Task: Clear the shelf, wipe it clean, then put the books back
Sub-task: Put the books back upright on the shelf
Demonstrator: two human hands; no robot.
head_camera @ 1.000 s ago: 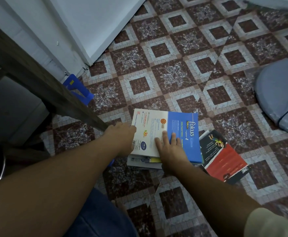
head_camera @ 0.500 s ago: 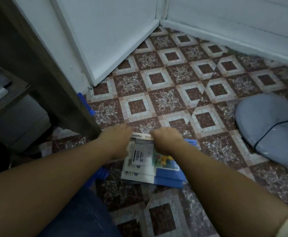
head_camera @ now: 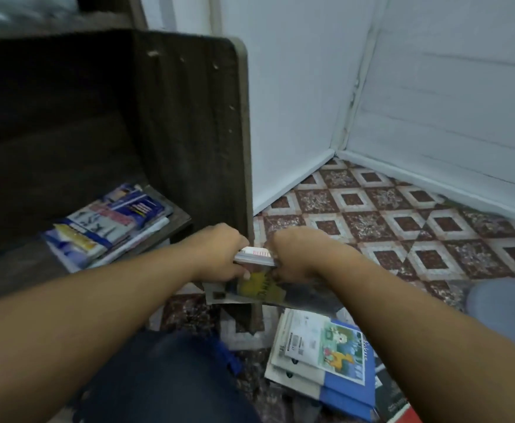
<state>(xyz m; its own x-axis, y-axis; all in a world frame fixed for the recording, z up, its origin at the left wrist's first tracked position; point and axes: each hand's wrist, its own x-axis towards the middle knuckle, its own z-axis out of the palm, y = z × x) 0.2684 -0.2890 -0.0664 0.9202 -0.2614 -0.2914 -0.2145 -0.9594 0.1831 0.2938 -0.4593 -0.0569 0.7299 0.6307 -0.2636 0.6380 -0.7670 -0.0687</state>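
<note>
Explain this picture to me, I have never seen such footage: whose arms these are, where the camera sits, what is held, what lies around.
No machine here: a person wears a wide-angle camera on the head, so you look down along their own bare arms. The left hand and right hand grip a stack of books between them, in front of a dark wooden shelf unit. On its low board lie other books; a loose pile lies on the patterned tile floor at lower right.
</note>
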